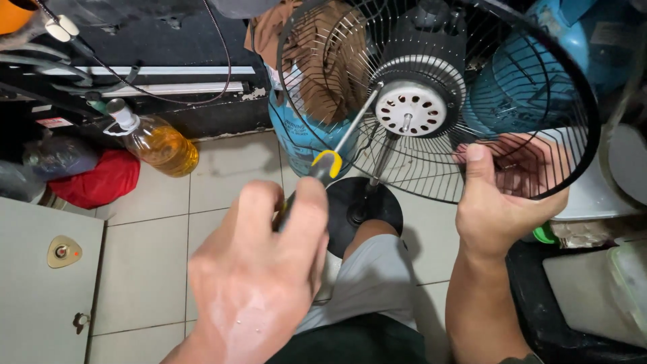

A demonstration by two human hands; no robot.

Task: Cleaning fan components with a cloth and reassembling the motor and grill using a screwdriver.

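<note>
Keep left hand [259,269] clenched on yellow-and-black screwdriver [322,174], tip seated square at 9 o'clock of white motor face [411,108], while right hand [499,202] pinches black rear fan grille [539,162] rim at 5 o'clock, steadying it.

The oil bottle [153,140] stands on the floor [151,263], left of the fan guard [566,87].

A clear plastic bottle of amber oil [159,143] lay on the pale tiled floor [145,263] beside a red cloth bundle [94,182]; a blue gas cylinder [296,138] stood behind, draped with brown cloth [323,61].
</note>
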